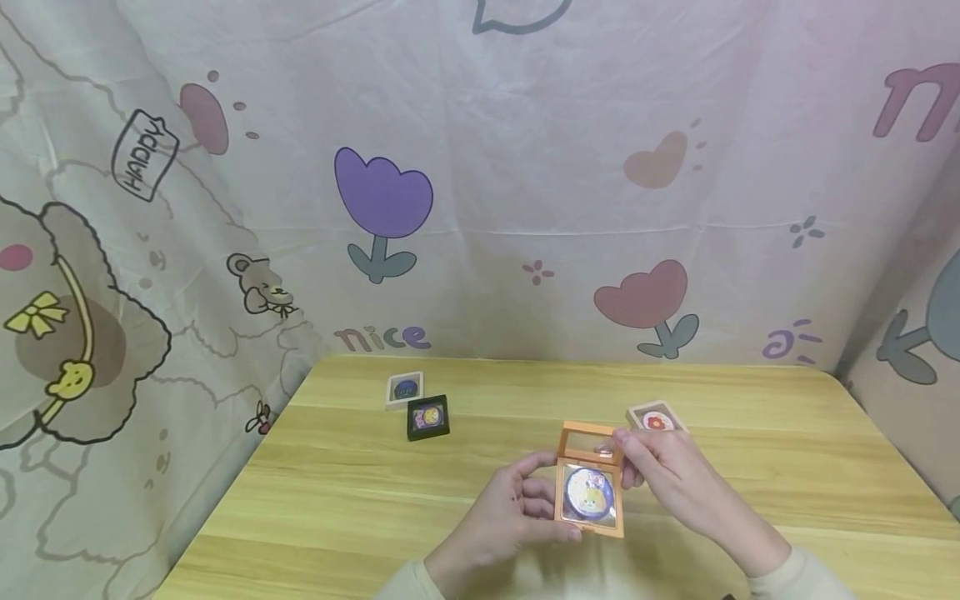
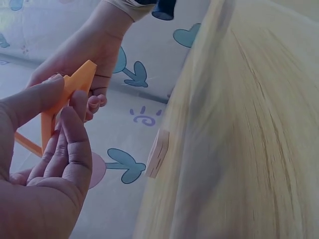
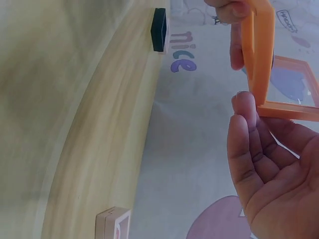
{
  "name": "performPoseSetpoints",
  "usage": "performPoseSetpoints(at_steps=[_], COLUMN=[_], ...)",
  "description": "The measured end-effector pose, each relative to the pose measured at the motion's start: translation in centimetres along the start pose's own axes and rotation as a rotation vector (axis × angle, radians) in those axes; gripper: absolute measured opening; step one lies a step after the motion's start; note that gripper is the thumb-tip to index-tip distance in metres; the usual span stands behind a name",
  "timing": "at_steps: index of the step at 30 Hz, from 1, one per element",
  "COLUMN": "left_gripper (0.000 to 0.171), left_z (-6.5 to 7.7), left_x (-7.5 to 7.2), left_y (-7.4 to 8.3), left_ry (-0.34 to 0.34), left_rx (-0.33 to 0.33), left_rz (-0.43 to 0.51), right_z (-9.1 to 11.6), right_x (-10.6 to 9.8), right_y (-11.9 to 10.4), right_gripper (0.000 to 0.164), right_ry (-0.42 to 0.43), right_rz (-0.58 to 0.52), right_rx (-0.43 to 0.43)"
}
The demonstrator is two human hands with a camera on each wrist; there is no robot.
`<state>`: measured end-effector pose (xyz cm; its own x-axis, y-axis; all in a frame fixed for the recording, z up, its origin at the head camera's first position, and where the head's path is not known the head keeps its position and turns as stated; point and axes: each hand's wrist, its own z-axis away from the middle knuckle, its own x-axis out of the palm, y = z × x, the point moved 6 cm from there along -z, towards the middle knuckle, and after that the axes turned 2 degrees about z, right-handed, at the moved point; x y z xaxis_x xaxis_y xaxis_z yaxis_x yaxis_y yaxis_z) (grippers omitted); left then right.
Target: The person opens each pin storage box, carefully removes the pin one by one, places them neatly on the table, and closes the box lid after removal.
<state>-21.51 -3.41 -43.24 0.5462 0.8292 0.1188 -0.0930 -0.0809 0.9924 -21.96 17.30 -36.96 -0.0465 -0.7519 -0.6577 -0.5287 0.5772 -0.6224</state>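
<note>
An orange square display case stands hinged open above the table, its clear-windowed lid tipped back. Behind the clear pane of the lower half sits a round badge with a blue rim and a yellow cartoon animal. My left hand grips that half from the left, thumb along the bottom edge and fingers at the side. My right hand pinches the lid at its right edge between thumb and fingers. In the right wrist view, the orange frame meets the lid at a wide angle near the right fingertips.
A black case with a cartoon badge lies at the back left, against a white case holding a dark blue badge. Just beyond my right hand is a pale case with a red flower badge. A printed curtain hangs behind the wooden table.
</note>
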Motion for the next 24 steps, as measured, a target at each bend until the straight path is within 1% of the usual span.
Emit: performPoseSetpoints(at_steps=[5, 9, 14, 16, 21, 23, 24], left_gripper=[0.082, 0.085, 0.082, 0.08, 0.081, 0.082, 0.083], left_z=[0.0, 0.0, -0.2, -0.3, -0.4, -0.4, -0.4], left_x=[-0.1, -0.1, -0.2, -0.3, -0.5, -0.6, -0.6], left_y=[-0.3, -0.4, -0.5, -0.5, -0.6, -0.7, -0.7], left_ry=[0.004, 0.007, 0.027, 0.041, 0.08, 0.088, 0.091], left_rx=[-0.037, -0.049, -0.045, -0.046, -0.056, -0.059, -0.059], left_rz=[0.02, 0.042, 0.071, 0.078, 0.092, 0.098, 0.099], right_z=[0.1, 0.2, 0.1, 0.1, 0.3, 0.5, 0.5], right_x=[0.1, 0.3, 0.2, -0.1, -0.7, -0.8, -0.9], right_y=[0.4, 0.4, 0.2, 0.2, 0.6, 0.7, 0.6], right_gripper=[0.04, 0.038, 0.035, 0.031, 0.023, 0.018, 0.015], right_ry=[-0.032, -0.035, -0.031, -0.028, -0.022, -0.021, -0.019], right_rz=[-0.045, -0.047, -0.04, -0.037, -0.029, -0.021, -0.009], right_rx=[0.045, 0.031, 0.009, 0.03, 0.127, 0.148, 0.144])
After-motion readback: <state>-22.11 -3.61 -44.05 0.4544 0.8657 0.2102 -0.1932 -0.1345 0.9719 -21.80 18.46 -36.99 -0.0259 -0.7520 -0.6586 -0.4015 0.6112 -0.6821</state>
